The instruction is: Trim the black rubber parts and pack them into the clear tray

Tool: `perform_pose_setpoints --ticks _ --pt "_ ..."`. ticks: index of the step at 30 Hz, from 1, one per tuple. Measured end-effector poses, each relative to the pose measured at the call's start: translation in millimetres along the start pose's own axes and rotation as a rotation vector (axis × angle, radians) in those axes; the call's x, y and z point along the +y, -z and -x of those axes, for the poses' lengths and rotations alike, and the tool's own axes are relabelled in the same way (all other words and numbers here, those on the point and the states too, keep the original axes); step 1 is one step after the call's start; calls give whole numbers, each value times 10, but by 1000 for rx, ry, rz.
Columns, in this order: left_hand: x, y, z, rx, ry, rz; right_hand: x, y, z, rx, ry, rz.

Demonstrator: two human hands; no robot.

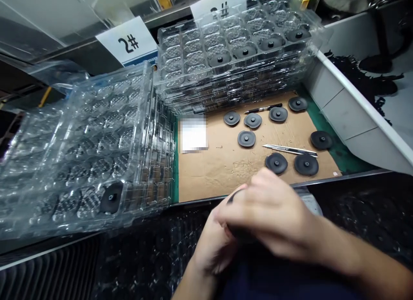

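Observation:
My left hand [213, 239] and my right hand [274, 209] are together in front of the tray's near edge, both closed around a black rubber-like disc [235, 197]. Only a dark edge of the disc shows between the fingers. The right hand lies over the left one and is blurred by motion. Just beyond them, a rounded black disc [276, 163] with a small central stud lies on the cardboard [219, 175]. Several similar discs are spread around it, one of them [306, 164] farther right. A slim silver craft knife [290, 150] lies behind these two.
Stacks of clear plastic trays stand at the left [97, 132] and the back [206, 59], with a few black discs in their pockets. A black pen [263, 109] and a white paper [193, 134] lie on the cardboard. A white panel [355, 102] borders the right.

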State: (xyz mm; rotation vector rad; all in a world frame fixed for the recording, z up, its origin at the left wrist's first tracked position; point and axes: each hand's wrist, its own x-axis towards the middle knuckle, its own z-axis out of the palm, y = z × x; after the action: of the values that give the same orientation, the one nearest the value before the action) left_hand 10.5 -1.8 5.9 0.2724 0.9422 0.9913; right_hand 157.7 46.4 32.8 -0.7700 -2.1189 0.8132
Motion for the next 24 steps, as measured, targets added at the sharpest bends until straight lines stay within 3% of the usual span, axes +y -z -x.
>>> perform_pose_setpoints --ticks 3,5,10,13,16,18,21,24 --pt "48 -11 20 -120 73 81 275 33 126 231 -435 -48" --pt "82 30 32 -163 98 134 428 -31 305 282 -682 -104" --pt "80 188 -15 -177 105 166 505 -443 831 26 -827 -420" --pt "49 224 -60 -162 90 180 451 -522 867 96 -871 -381" --pt "23 207 -76 -145 78 170 311 -375 607 334 -819 -129" --pt "9 195 -75 -109 48 150 150 -270 369 421 -653 5" --pt "8 225 -73 -54 -9 118 -99 -257 92 338 -303 80" --pt "32 312 -82 -12 -59 110 -196 -353 -48 82 -199 -6"
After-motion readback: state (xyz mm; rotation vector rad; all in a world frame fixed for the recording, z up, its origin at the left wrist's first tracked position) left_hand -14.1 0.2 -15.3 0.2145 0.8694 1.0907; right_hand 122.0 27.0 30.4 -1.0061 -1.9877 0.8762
